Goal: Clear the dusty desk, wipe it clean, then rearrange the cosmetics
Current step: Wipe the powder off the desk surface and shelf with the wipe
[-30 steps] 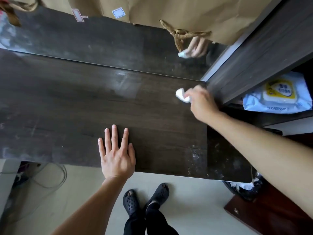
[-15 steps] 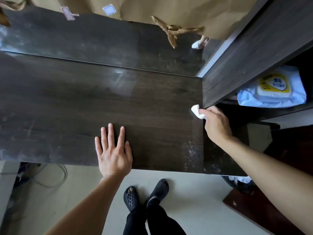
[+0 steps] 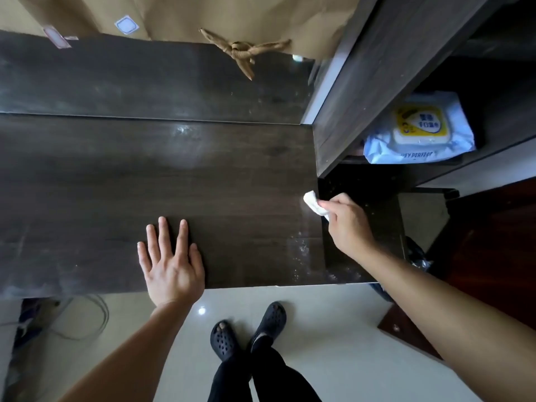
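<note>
The right hand [image 3: 346, 224] is drawing the white wipe [image 3: 311, 205] along the right side of the desk [image 3: 145, 184] toward its near edge; a second ago it was working farther back, close to the mirror [image 3: 145, 82]. Its fingers are curling tightly round the bunched wipe, which is pressing on the desk top just beside the shelf unit [image 3: 362, 97]. The left hand [image 3: 171, 265] is staying put, lying flat with straight, spread fingers at the near edge and holding nothing. A pale dust patch [image 3: 301, 250] is waiting just near of the wipe, so the stroke is probably heading there and the wiping is not yet finished. No cosmetics are showing. A pack of wipes [image 3: 420, 132] is sitting on the shelf at the right.
</note>
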A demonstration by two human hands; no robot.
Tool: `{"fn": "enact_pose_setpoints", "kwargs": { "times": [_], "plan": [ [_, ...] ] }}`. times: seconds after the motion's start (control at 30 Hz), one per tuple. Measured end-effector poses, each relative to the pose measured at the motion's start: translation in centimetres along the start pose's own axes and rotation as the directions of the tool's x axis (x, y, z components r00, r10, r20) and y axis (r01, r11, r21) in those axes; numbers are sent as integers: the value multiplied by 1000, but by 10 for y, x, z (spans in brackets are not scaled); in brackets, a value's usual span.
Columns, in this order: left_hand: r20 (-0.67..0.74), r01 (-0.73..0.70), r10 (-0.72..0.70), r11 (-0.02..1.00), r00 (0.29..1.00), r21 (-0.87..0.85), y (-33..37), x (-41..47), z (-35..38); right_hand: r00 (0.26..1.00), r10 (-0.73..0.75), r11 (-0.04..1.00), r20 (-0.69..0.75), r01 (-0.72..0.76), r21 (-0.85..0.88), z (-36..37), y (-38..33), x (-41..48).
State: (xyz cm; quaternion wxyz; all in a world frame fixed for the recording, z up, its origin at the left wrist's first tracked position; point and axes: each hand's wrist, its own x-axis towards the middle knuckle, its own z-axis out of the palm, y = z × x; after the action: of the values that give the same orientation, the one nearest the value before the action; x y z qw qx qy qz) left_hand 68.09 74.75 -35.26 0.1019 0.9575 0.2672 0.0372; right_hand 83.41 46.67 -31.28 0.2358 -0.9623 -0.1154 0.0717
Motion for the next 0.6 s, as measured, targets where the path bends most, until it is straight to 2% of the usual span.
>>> {"fn": "enact_pose_setpoints", "kwargs": {
  "times": [0.07,0.13,0.23,0.3,0.37,0.43,0.47,0.6],
  "plan": [
    [-10,-4,4,1000,1000,5,-1,0,1,1000,1,1000,-7,-2,-11,14,-1,-24],
    [-12,-6,6,1000,1000,10,-1,0,1,997,-57,998,45,59,-31,18,4,-77],
    [-15,-3,3,1000,1000,-3,-2,-1,1,951,-122,992,283,126,5,5,11,-146],
    [-25,-7,6,1000,1000,-15,-1,-2,1,931,-150,988,333,130,81,-5,5,-146],
    [-32,-7,7,1000,999,-17,0,-2,0,973,-134,987,190,113,116,-7,-7,-101],
    [-28,-6,6,1000,1000,-12,1,-1,0,994,-108,992,-29,110,62,-2,-16,-35],
    [-25,-6,6,1000,1000,-8,1,0,0,993,-80,997,-86,81,6,3,-21,-4],
    [-10,-1,1,1000,1000,12,0,-1,1,998,-10,987,-54,1,-159,25,-34,37]
  ]
}}
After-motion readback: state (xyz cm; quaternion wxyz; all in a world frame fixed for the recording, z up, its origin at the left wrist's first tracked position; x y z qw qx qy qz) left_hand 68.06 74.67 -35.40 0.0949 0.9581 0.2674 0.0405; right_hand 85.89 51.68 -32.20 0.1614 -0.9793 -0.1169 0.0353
